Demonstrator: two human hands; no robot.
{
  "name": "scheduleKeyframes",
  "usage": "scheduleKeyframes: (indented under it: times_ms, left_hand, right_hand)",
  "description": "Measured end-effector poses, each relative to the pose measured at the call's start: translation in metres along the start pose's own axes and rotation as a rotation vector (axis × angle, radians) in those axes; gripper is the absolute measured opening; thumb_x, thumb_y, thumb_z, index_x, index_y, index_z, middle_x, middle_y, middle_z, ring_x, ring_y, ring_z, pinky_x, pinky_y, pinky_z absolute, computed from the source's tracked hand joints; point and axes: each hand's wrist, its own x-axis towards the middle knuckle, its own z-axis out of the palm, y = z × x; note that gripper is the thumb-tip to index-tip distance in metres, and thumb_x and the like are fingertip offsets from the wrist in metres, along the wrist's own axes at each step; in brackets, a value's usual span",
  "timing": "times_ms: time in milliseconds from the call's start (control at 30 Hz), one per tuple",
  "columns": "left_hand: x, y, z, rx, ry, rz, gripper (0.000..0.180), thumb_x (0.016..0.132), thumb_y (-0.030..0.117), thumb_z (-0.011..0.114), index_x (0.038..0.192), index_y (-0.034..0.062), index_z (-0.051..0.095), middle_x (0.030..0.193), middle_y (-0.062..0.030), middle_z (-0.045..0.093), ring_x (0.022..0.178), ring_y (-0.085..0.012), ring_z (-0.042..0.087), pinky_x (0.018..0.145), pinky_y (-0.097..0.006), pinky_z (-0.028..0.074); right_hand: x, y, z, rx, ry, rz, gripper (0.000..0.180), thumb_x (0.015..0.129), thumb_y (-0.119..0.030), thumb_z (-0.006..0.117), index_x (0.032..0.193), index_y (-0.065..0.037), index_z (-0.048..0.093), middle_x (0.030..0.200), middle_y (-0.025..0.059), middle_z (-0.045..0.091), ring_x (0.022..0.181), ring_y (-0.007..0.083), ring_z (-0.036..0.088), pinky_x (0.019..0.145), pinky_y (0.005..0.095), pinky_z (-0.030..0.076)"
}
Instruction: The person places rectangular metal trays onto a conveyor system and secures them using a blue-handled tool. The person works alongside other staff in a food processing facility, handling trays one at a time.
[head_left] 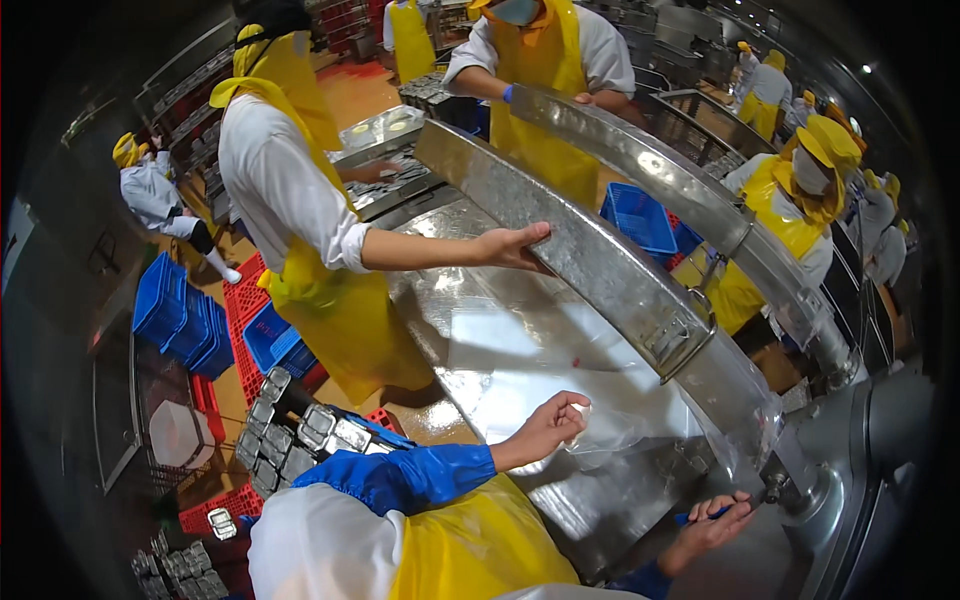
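Note:
My left hand (553,428), in a blue sleeve, hovers above the steel table (570,505) with fingers curled together. Something small and whitish shows at its fingertips, too little to name. Clear plastic film (615,425) lies just beyond it. Down at the lower right, my right hand (712,532) is closed around a blue handle (690,518); the rest of that tool is hidden. It is beside a metal fitting (775,482) at the lower end of a long steel chute (590,250). Clear plastic (735,400) wraps the chute's lower part.
A co-worker's hand (515,246) rests on the chute's near side. Another person in a yellow apron (545,130) handles a second steel chute (640,150). Blue crates (180,315) and metal tins (285,430) stand at left; a blue basket (640,220) sits between the chutes.

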Motion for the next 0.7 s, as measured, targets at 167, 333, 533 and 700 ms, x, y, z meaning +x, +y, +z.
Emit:
scheduleKeyframes:
  times_ms: [167, 333, 533, 700]
  left_hand:
    - [-0.001, 0.012, 0.001, -0.014, -0.044, 0.048, 0.037, 0.099, 0.005, 0.063, 0.134, 0.0035, 0.051, 0.092, 0.0014, 0.057, 0.078, -0.0062, 0.054, 0.072, -0.023, 0.048]
    - [-0.001, 0.017, 0.001, 0.005, -0.046, 0.043, 0.036, 0.100, 0.007, 0.063, 0.134, 0.0030, 0.052, 0.090, 0.0020, 0.056, 0.078, -0.0055, 0.054, 0.072, -0.023, 0.047]
    - [-0.002, 0.024, -0.003, 0.007, -0.044, 0.058, 0.037, 0.101, 0.008, 0.064, 0.135, 0.0028, 0.051, 0.090, 0.0024, 0.055, 0.078, -0.0050, 0.053, 0.071, -0.022, 0.047]
    - [0.005, 0.036, 0.006, 0.057, -0.069, 0.086, 0.044, 0.100, 0.008, 0.065, 0.141, 0.0044, 0.048, 0.091, 0.0016, 0.056, 0.079, -0.0054, 0.054, 0.072, -0.022, 0.047]
  right_hand:
    - [0.000, 0.004, 0.000, 0.041, -0.008, -0.012, 0.043, 0.111, -0.042, 0.044, 0.122, -0.001, 0.046, 0.071, 0.0028, 0.047, 0.047, 0.0072, 0.037, 0.041, 0.0214, 0.032]
    - [0.001, 0.004, -0.002, 0.037, -0.017, -0.042, 0.040, 0.111, -0.041, 0.044, 0.120, -0.002, 0.047, 0.071, 0.0025, 0.046, 0.048, 0.0068, 0.037, 0.041, 0.0208, 0.032]
    - [0.000, 0.008, -0.001, 0.034, -0.005, -0.053, 0.039, 0.111, -0.042, 0.045, 0.116, -0.003, 0.046, 0.070, 0.0014, 0.045, 0.048, 0.0061, 0.036, 0.040, 0.0208, 0.031]
    - [-0.001, 0.010, -0.002, 0.057, -0.001, -0.045, 0.039, 0.111, -0.040, 0.045, 0.119, -0.002, 0.047, 0.071, 0.0020, 0.046, 0.049, 0.0062, 0.037, 0.041, 0.0203, 0.032]
